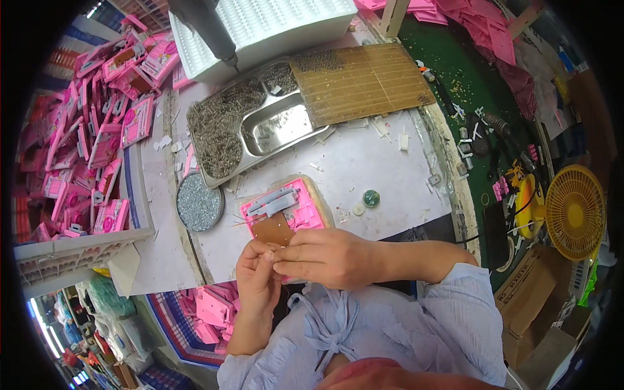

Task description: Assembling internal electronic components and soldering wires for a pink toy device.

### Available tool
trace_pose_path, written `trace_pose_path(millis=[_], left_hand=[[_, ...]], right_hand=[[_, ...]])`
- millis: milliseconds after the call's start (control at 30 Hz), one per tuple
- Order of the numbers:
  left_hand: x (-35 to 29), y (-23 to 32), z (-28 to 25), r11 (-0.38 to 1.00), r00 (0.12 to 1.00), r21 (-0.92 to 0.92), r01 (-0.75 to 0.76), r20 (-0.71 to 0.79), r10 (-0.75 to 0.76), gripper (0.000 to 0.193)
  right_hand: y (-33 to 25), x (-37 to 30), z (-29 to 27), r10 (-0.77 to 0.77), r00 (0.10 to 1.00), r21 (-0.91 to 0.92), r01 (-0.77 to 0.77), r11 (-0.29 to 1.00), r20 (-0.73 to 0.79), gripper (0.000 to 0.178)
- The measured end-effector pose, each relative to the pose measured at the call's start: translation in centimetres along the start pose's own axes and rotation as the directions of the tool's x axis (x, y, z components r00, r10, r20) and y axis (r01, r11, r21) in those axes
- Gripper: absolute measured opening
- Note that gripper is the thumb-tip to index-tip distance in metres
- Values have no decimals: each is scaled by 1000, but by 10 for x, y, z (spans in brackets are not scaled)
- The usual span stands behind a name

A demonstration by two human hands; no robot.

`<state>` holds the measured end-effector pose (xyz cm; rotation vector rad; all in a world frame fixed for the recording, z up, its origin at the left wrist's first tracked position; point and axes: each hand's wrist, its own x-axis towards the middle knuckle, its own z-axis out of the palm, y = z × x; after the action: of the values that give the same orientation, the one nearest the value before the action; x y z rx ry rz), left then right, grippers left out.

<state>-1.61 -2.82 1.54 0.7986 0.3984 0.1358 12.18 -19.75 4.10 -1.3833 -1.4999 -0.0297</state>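
Note:
A pink plastic housing (305, 211) lies on a pale pad in front of me, with a grey plastic part (272, 203) across its far side. A brown square board (273, 229) sits at its near left, and thin wires (242, 223) stick out to the left. At the near edge of the board, my left hand (257, 265) is closed with thumb and fingers pinched. My right hand (328, 258) meets it there, its fingers pressed together against the left fingertips. Whatever lies between the fingertips is too small or hidden to make out.
Beyond the housing stands a metal tray (242, 164) of screws, partly under cardboard (364, 81). A round dish (199, 203) of small metal pieces is at left. A power screwdriver (211, 32) hangs above. Crates of pink housings (107, 140) fill the left; a yellow fan (575, 211) is right.

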Motion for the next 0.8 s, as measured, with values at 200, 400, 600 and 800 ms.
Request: trace_pose_path(millis=[200, 400, 600, 800], left_hand=[[1, 5, -9, 985, 995, 141, -102, 34, 98, 7], [3, 14, -13, 936, 973, 265, -231, 65, 222, 10], [9, 11, 3, 916, 989, 373, -145, 67, 129, 16], [52, 42, 8, 506, 929, 790, -345, 210, 305, 30]], right_hand=[[8, 3, 18, 149, 987, 53, -146, 988, -62, 48], [14, 18, 4, 236, 971, 45, -237, 971, 25, 48], [25, -13, -17, 255, 966, -140, -247, 959, 41, 37], [34, -72, -36, 763, 646, 874, -359, 327, -20, 30]])
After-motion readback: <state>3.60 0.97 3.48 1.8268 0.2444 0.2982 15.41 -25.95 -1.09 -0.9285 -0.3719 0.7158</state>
